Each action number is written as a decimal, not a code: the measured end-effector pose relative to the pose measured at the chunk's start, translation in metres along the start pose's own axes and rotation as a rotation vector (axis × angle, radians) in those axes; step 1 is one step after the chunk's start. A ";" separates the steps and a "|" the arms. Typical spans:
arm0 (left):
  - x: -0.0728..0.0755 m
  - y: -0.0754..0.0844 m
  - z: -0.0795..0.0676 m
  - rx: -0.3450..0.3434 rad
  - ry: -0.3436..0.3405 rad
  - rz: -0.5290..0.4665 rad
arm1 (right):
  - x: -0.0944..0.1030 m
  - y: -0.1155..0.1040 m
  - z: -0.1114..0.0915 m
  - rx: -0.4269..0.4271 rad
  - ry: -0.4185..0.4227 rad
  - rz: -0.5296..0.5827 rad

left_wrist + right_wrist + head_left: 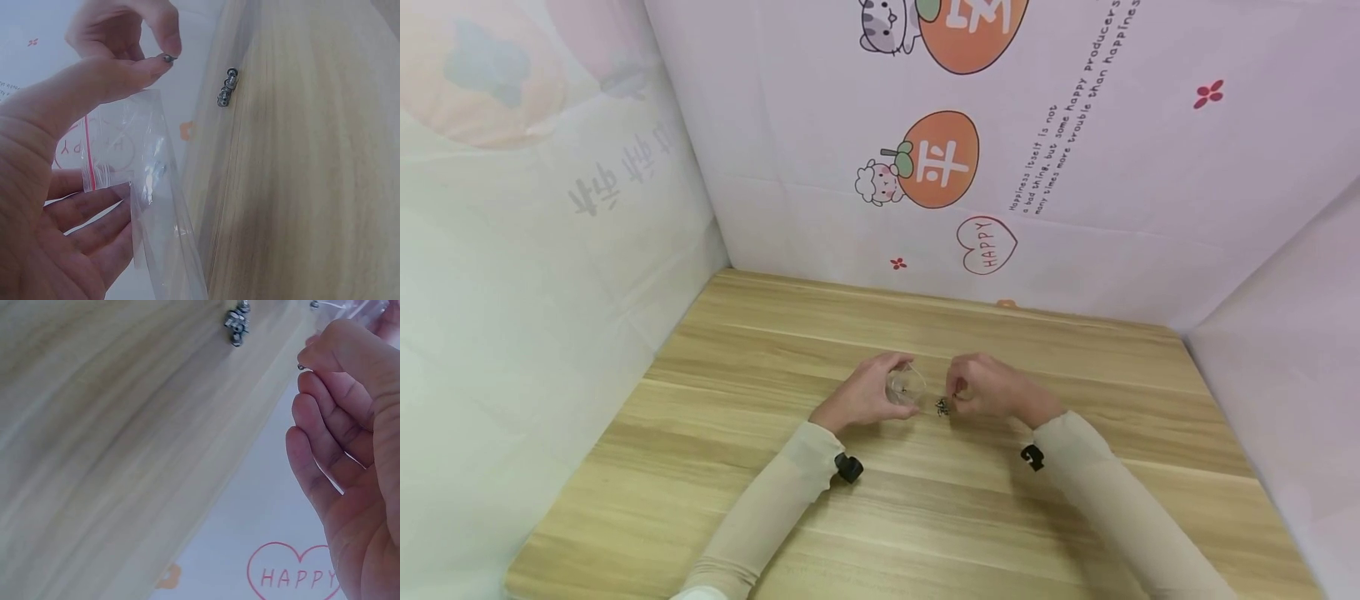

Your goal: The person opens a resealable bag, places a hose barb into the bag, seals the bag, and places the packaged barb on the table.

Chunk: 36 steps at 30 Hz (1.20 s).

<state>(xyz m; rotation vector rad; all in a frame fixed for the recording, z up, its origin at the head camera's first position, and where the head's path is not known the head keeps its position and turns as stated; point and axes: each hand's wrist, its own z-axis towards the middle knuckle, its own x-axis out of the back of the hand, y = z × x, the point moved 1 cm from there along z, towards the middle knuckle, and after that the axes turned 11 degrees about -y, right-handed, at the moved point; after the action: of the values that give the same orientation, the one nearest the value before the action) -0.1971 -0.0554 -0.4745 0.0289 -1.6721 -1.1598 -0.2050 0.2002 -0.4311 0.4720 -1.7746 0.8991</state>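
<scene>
A clear zip bag with a red seal line hangs in my left hand, the thumb on one side of its mouth and the fingers curled behind it. Low in the bag a small dark piece shows through the plastic. My right hand pinches a tiny metal screw between thumb and forefinger, close above the bag's mouth in the left wrist view. A small heap of metal screws lies on the table between the two hands.
The wood-grain table runs back to a white printed sheet standing behind it. Pale sheets also stand at both sides. A black strap sits on each sleeve's cuff.
</scene>
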 end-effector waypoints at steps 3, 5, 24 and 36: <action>0.001 0.001 0.000 0.007 -0.004 -0.007 | 0.007 -0.004 0.001 -0.001 -0.001 -0.013; 0.001 0.001 0.000 0.014 -0.008 -0.013 | 0.011 -0.005 0.002 -0.009 0.001 -0.024; 0.002 0.004 -0.001 0.031 -0.029 -0.012 | 0.038 -0.033 0.022 0.089 0.020 -0.060; 0.003 0.005 -0.003 0.005 -0.021 -0.043 | 0.034 -0.046 0.038 0.116 0.029 -0.058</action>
<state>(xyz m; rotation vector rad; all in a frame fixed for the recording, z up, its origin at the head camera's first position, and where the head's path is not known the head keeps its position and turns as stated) -0.1931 -0.0563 -0.4690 0.0563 -1.7002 -1.1910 -0.2104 0.1453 -0.3902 0.5794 -1.6800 0.9674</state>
